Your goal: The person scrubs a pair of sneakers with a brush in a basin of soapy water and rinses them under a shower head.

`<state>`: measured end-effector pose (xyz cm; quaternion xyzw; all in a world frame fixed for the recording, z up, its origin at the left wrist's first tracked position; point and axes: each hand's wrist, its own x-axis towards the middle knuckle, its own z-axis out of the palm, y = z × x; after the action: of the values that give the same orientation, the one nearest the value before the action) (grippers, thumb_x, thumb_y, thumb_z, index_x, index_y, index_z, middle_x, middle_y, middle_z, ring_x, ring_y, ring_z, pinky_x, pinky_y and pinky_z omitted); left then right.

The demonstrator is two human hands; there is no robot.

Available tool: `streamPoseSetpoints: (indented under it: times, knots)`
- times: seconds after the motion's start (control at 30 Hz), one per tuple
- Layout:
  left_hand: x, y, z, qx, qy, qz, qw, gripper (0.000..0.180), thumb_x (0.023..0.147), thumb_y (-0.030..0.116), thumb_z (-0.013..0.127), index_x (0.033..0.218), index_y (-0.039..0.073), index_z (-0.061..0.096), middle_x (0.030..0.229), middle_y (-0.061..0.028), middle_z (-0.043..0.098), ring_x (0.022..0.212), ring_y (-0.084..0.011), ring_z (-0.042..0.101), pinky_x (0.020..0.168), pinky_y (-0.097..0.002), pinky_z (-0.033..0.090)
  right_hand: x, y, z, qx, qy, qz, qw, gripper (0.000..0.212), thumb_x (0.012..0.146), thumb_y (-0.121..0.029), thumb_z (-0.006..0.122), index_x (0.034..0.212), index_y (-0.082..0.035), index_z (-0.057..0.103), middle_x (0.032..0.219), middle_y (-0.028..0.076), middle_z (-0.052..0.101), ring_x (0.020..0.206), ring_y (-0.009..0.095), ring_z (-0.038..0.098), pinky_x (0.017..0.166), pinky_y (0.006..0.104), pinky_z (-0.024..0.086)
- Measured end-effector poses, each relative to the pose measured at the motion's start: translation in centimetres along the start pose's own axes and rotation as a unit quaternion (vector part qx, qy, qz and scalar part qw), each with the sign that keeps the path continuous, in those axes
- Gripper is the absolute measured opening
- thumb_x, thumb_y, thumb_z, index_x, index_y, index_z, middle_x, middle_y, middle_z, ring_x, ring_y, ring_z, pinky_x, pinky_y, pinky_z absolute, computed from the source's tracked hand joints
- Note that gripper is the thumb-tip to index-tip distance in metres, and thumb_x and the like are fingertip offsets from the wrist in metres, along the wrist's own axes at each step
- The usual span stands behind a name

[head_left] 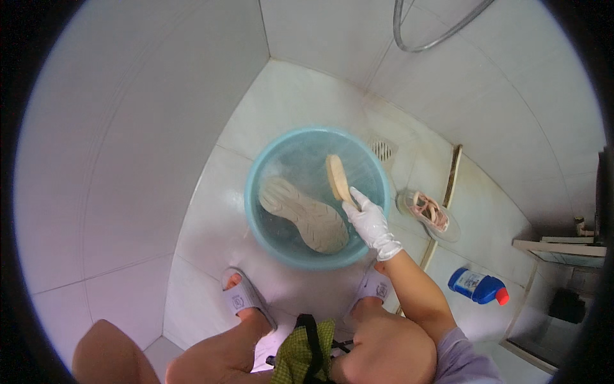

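Observation:
My right hand (373, 225), in a white glove, is closed around the handle of a pale wooden scrubbing brush (337, 178). The brush is held over a round light-blue basin (250, 203) on the floor. In the basin a shoe (306, 215) lies with its beige, grooved sole turned up, just left of the brush and apart from it. Liquid seems to surround the shoe, but its depth cannot be made out. My left hand is out of view.
My slippered feet (248, 296) stand at the basin's near side. To the right are a clear container with pink straps (430, 211), a blue bottle with a red cap (476, 285) and a raised floor strip (453, 176). A drain grate (382, 150) lies behind; a shower hose (419, 48) hangs above.

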<state>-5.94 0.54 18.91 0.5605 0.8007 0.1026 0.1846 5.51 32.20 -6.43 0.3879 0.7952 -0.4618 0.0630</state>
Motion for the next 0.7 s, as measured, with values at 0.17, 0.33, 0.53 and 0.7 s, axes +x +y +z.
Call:
streamPoseSetpoints:
  times: [0.17, 0.33, 0.53, 0.7]
  knots:
    - [-0.7, 0.3, -0.8, 0.015, 0.014, -0.007, 1.0, 0.064, 0.089, 0.035, 0.058, 0.143, 0.007, 0.038, 0.145, -0.0156, 0.036, 0.136, -0.033, 0.03, 0.112, -0.0519, 0.019, 0.4, 1.3, 0.9, 0.012, 0.012, -0.028, 0.999, 0.055, 0.088, -0.037, 0.063, 0.134, -0.008, 0.054, 0.1, 0.026, 0.067, 0.094, 0.039, 0.066, 0.083, 0.0403, 0.051]
    - [-0.3, 0.5, -0.1, 0.017, 0.021, -0.003, 1.0, 0.064, 0.088, 0.035, 0.059, 0.142, 0.007, 0.039, 0.144, -0.0155, 0.038, 0.135, -0.033, 0.032, 0.112, -0.052, 0.02, 0.2, 1.6, 1.4, 0.021, 0.025, -0.008, 0.999, 0.053, 0.088, -0.036, 0.065, 0.132, -0.008, 0.056, 0.096, 0.024, 0.068, 0.089, 0.037, 0.067, 0.08, 0.0394, 0.051]
    - [-0.3, 0.2, -0.5, 0.02, 0.018, 0.002, 1.0, 0.064, 0.087, 0.034, 0.061, 0.142, 0.007, 0.04, 0.142, -0.0153, 0.039, 0.134, -0.0329, 0.034, 0.111, -0.0521, 0.022, -0.6, -0.5, 0.8, -0.074, 0.04, -0.043, 0.996, 0.052, 0.087, -0.04, 0.063, 0.131, -0.013, 0.057, 0.093, 0.024, 0.068, 0.09, 0.039, 0.066, 0.081, 0.0428, 0.051]
    - [-0.6, -0.2, -0.3, 0.013, 0.016, 0.0, 1.0, 0.065, 0.086, 0.034, 0.062, 0.141, 0.007, 0.041, 0.141, -0.0152, 0.041, 0.133, -0.0329, 0.035, 0.111, -0.0521, 0.023, -0.3, 0.9, 1.3, -0.099, 0.057, -0.079, 0.99, 0.052, 0.087, -0.042, 0.062, 0.131, -0.014, 0.057, 0.09, 0.024, 0.068, 0.087, 0.039, 0.066, 0.08, 0.0449, 0.051]
